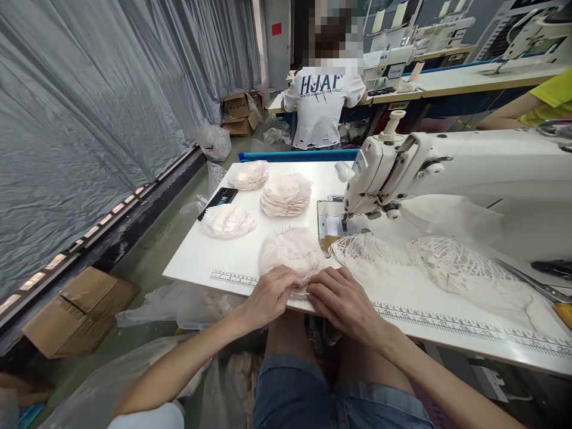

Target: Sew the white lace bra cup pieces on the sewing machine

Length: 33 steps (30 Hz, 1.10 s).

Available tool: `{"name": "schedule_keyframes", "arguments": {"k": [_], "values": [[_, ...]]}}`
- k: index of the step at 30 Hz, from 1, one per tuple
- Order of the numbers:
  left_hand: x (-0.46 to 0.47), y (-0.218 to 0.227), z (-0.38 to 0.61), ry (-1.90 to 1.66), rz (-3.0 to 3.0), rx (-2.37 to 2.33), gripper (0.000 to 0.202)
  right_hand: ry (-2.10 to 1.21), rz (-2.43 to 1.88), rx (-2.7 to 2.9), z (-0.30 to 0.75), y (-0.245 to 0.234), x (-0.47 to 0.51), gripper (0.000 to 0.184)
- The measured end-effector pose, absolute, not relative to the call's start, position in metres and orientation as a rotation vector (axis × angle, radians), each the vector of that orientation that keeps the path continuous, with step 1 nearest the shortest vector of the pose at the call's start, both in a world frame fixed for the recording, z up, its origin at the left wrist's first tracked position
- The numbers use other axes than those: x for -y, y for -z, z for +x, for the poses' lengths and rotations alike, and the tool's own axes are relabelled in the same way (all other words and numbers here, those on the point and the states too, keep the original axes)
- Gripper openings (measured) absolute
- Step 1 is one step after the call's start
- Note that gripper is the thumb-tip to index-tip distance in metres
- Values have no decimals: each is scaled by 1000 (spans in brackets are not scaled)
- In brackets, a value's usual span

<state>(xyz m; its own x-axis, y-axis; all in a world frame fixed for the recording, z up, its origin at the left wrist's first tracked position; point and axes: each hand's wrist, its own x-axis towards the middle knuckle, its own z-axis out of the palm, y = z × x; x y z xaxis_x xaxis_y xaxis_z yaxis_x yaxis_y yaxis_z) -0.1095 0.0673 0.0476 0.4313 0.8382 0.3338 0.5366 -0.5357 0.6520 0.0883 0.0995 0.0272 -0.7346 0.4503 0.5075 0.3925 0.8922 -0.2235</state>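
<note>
Both my hands rest at the near edge of the white sewing table point(201, 262). My left hand point(272, 293) and my right hand point(342, 298) meet over a small stack of pale pink lace cup pieces point(289, 250), fingers curled and pinching its near edge. White lace fabric point(402, 253) lies to the right, running under the needle of the white sewing machine point(447, 170).
Three more stacks of lace pieces point(286, 195) and a black phone point(218, 201) lie farther back on the table. Scissors point(529, 280) lie at right. Cardboard boxes point(75, 307) and plastic bags are on the floor at left. A person in a white T-shirt point(322, 101) stands ahead.
</note>
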Motion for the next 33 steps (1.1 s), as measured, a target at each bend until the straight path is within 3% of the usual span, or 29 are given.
{"name": "schedule_keyframes", "arguments": {"k": [3,11,18,23,33], "values": [[-66,-51,-110,-871,2200,-1152,26,-228,-620,2485,85,-31,-103,17],[-67,-54,-103,-831,2180,-1270,11,-289,-635,2421,85,-31,-109,16],[-74,-51,-108,-939,1932,-1445,6,-115,-599,2431,93,-31,-102,9],[-75,-52,-110,-913,2084,-1251,21,14,-665,2476,83,-23,-96,11],[-72,-56,-114,-784,2183,-1192,28,-185,-712,2480,82,-29,-100,18]]}}
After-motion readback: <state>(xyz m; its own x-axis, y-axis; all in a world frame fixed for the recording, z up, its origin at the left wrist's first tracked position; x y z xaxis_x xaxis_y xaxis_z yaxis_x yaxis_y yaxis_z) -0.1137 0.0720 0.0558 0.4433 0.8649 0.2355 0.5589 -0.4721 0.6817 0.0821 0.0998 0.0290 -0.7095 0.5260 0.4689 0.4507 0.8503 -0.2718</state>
